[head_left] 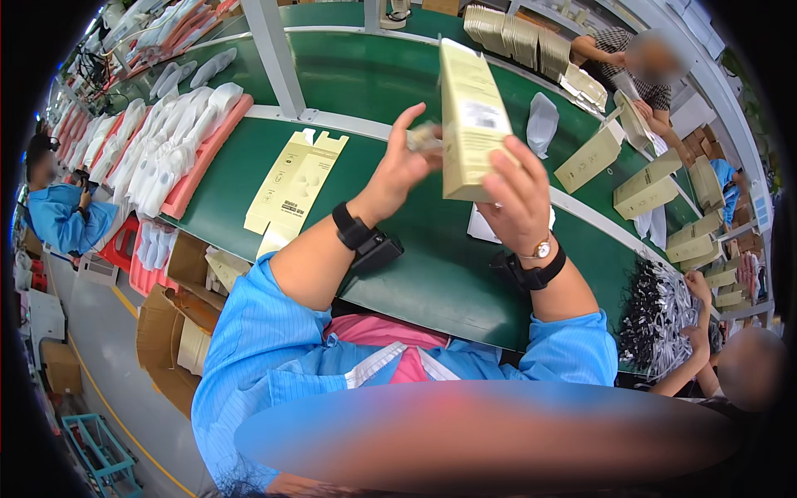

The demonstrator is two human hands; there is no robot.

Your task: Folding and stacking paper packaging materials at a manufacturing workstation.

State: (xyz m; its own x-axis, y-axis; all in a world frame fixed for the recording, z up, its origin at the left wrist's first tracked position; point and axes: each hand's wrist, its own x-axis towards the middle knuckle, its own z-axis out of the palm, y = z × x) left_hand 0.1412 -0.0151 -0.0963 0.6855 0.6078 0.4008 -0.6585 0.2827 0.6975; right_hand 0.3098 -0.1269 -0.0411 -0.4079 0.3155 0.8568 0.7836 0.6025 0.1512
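Note:
A tall cream-yellow carton (475, 124) is raised over the green table, tilted, with a pale label on its side. My right hand (516, 195) grips its lower right side, fingers along the edge. At the carton's left side is my left hand (394, 170), its thumb stretched up and apart from its fingers, which are partly blurred. Between thumb and fingers shows a pale smeared patch that I cannot make out. A flat, unfolded carton (297, 184) lies on the table left of my left forearm. Beneath my right hand is a white piece (484, 226), partly hidden.
White-wrapped items (187, 124) fill pink trays at the left. A metal post (274, 62) rises behind the flat carton. Standing cartons (591, 156) and a clear bag (542, 123) are at the right, with bundled cables (660, 319) nearer. Co-workers sit at the right.

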